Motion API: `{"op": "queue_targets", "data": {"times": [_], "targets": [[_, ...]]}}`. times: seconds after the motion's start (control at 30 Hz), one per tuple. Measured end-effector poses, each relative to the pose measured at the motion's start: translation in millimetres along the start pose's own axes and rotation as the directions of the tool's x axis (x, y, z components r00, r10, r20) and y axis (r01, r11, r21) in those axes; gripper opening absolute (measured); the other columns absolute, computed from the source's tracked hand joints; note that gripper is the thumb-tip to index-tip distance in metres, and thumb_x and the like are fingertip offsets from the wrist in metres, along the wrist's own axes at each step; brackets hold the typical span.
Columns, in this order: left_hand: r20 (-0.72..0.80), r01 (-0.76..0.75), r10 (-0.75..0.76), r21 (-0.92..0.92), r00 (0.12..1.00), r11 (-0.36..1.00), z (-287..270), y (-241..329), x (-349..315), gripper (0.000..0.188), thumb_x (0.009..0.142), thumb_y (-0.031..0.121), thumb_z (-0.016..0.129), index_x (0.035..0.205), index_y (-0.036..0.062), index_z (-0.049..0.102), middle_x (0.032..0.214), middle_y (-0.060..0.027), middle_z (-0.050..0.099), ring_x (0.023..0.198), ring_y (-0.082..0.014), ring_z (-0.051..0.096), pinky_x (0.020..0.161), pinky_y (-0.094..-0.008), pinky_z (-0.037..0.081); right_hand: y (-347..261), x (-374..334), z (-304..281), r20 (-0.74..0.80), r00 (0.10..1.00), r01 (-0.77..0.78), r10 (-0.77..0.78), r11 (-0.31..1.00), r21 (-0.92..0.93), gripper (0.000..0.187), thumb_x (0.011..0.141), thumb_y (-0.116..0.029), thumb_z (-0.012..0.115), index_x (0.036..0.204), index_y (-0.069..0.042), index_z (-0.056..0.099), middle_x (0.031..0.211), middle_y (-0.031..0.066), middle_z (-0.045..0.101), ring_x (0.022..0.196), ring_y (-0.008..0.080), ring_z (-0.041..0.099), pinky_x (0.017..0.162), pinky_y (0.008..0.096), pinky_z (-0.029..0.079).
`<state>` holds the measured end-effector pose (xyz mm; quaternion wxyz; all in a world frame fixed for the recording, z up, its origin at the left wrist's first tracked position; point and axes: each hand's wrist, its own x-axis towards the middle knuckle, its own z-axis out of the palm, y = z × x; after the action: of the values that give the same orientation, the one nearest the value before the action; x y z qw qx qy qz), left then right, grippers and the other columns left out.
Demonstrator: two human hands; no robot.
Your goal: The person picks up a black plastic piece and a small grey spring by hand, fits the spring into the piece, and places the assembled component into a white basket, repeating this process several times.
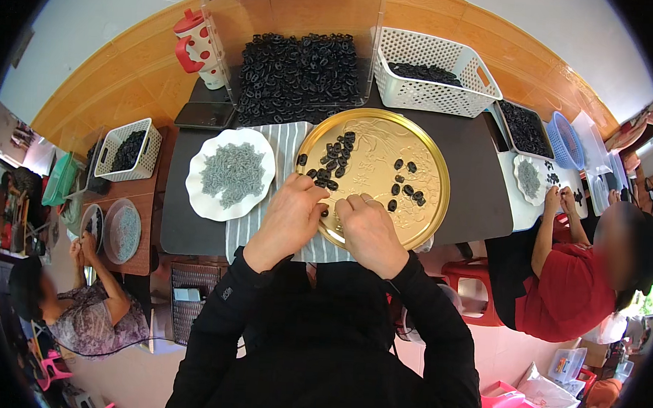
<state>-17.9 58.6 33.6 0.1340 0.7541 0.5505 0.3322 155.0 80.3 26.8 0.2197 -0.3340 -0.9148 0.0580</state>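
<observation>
Both my hands are over the near part of a round gold tray (433, 209). My left hand (290, 215) has its fingers pinched together, with a small black oval piece (324, 213) at their tips. Close beside it, my right hand (369, 232) is closed with the fingers curled down; what it holds, if anything, is hidden. A cluster of black oval pieces (334, 160) lies on the tray's left side, and several looser ones (408, 190) lie on its right. To the left, a white scalloped plate (194, 190) carries a heap of small grey pieces (232, 168).
Behind the tray stand a clear bin (292, 10) of black pieces and a white perforated basket (435, 99). A polka-dot tumbler (202, 46) and a dark phone-like slab (204, 115) are at back left. One person (569, 291) works at right, another (96, 310) at left.
</observation>
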Motion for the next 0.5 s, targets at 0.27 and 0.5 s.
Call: {"op": "queue_targets", "data": {"times": [0.27,0.5], "targets": [[-0.085,0.005,-0.012,-0.081,0.996,0.997,-7.1,-3.1,-11.4,0.015,0.072,-0.002,0.063,0.087,-0.0019,0.065,0.081,-0.0146,0.057,0.082,-0.0328,0.053,0.071,-0.0409,0.045,-18.3,9.6,2.4,0.105,0.991,0.106,-0.086,0.975,-0.198,0.015,0.067,-0.007,0.059,0.08,-0.001,0.055,0.069,0.0121,0.058,0.067,0.0259,0.06,0.062,0.0359,0.049],[-0.105,0.012,-0.026,-0.133,0.994,0.991,-7.3,-2.4,-19.7,0.013,0.073,-0.001,0.063,0.087,-0.0015,0.065,0.08,-0.0134,0.057,0.081,-0.0318,0.054,0.07,-0.039,0.045,-0.8,5.3,-5.0,-0.017,1.0,0.008,-0.009,0.999,-0.049,0.011,0.066,-0.002,0.06,0.077,0.0,0.058,0.072,0.0127,0.059,0.066,0.0276,0.06,0.059,0.0338,0.047]]}}
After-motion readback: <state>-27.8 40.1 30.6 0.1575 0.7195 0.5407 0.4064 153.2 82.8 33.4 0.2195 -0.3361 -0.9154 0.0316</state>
